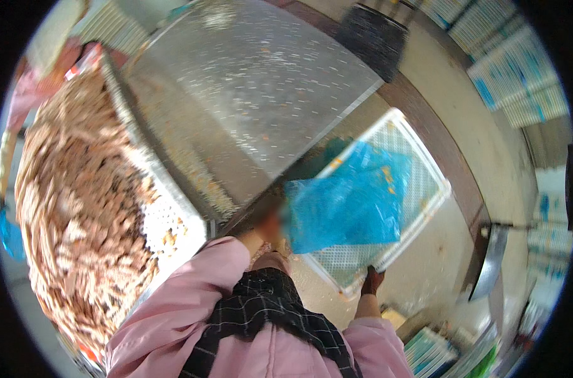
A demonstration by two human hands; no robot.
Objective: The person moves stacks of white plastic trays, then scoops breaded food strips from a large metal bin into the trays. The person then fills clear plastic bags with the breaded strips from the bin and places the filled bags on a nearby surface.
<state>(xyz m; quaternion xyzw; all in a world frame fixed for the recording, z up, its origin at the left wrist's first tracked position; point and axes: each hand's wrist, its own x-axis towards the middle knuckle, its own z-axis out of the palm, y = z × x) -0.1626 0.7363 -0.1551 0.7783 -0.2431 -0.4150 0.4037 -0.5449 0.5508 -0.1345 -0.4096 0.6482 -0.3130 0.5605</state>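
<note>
A white plastic mesh tray [425, 186] is held at a tilt in front of me, with a crumpled blue plastic sheet or bag [348, 203] lying over it. At the tray's near edge my right hand [373, 279], dark as if gloved, grips the rim. My left hand [270, 224] is blurred at the left end of the blue plastic; what its fingers do cannot be made out.
To the left, a metal-rimmed perforated table [170, 222] bears a large heap of pale brown strands. Ahead stands a metal table [267, 85] with scattered bits. A black stool or chair [373, 40] is beyond it, and trays are stacked at right [513, 75]. Another person's pink sleeve [24, 97] shows far left.
</note>
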